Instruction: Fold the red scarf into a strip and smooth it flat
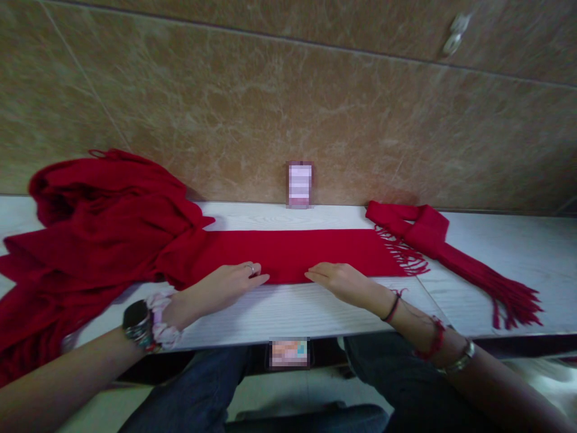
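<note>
A red scarf [288, 246] lies flat in a long band across the white table, its fringed end toward the right. My left hand [237, 281] rests on the near edge of the band, left of the middle, thumb apart from the fingers. On the same edge, a short way to the right, lies my right hand [338, 279], palm down with the fingers stretched toward the left. Neither hand grips the cloth. A large heap of red cloth [112, 222] covers the left end of the band. Beyond the fringe sits another red scarf [428, 234], folded over itself, with tassels trailing right.
A phone-like object with a blurred screen [300, 183] stands against the brown marbled wall [288, 108]. A second blurred object [289, 353] is below the front edge of the white table [288, 313]. A white fitting [456, 34] is on the wall.
</note>
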Tool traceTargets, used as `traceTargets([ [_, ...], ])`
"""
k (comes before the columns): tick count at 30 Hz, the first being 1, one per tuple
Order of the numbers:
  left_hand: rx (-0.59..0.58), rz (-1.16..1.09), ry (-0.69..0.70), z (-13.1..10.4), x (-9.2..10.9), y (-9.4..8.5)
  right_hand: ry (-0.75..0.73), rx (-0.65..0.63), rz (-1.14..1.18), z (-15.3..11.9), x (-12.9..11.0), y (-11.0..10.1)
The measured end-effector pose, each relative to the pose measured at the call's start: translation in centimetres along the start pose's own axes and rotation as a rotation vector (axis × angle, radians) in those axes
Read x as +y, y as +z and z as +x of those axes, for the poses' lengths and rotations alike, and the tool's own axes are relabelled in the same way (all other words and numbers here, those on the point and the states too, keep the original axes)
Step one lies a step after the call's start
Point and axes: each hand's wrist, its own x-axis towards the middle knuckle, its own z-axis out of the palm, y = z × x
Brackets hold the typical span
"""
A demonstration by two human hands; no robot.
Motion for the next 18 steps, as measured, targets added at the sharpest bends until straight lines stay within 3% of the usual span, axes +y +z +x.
traceTargets([
  [5, 0.005, -0.023, -0.047, 0.3, 0.1, 0.4, 0.070, 0.102, -0.004, -0.3, 0.1, 1.0],
  [10, 0.043, 0.038, -0.016, 0.7, 0.5, 0.5, 0.083, 0.109, -0.050, -0.4, 0.3, 1.4],
  [18, -0.025, 0.089, -0.044, 0.0, 0.3, 0.1, 0.034, 0.194, -0.092, -2.2, 1.7, 1.7],
])
